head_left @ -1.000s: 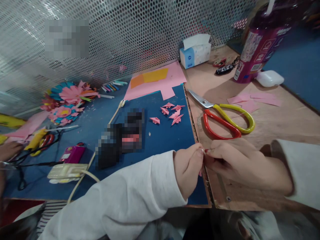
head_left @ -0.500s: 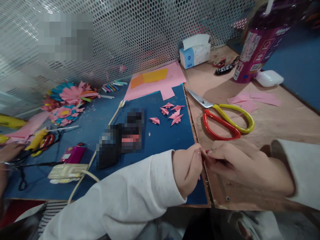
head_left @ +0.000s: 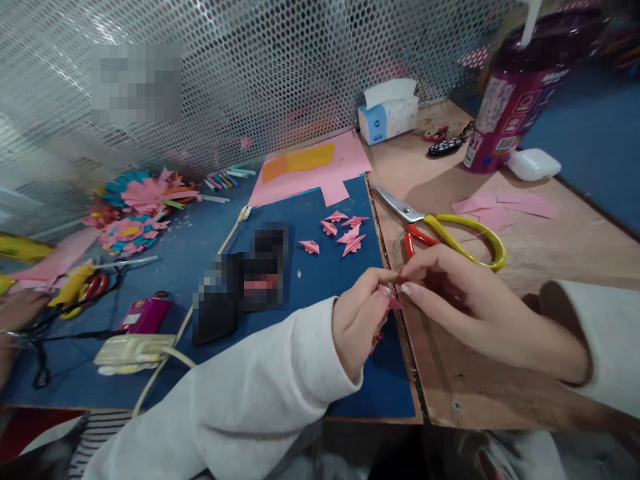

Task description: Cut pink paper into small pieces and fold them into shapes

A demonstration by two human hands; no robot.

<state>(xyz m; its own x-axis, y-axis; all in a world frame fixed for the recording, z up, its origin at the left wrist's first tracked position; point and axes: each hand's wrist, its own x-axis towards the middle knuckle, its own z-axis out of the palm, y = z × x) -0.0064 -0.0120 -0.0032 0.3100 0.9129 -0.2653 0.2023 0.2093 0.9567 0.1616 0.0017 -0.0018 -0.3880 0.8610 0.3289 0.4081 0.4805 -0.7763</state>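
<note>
Over the seam between the blue and wooden tabletops, my left hand [head_left: 357, 317] pinches a small piece of folded pink paper [head_left: 395, 303], mostly hidden by the fingers. My right hand [head_left: 470, 310] meets it from the other side, its thumb and forefinger at the paper's edge. Just beyond my right hand lie scissors [head_left: 453, 230] with one red and one yellow handle loop, the red one partly covered by my fingers. Several small folded pink paper pieces [head_left: 350, 233] rest on the blue surface ahead of my left hand.
Pink strips [head_left: 525, 203], a purple cup [head_left: 510, 120], a white case [head_left: 534, 164] and a tissue pack [head_left: 389, 113] stand right. Pink sheets [head_left: 345, 153] lie at the back. Leftward are a power strip [head_left: 133, 350], paper flowers [head_left: 133, 227] and another person's hand [head_left: 20, 310].
My hands have shifted slightly up and left. My right fingers have moved up over the red scissor handle, and the pink paper now shows between my hands.
</note>
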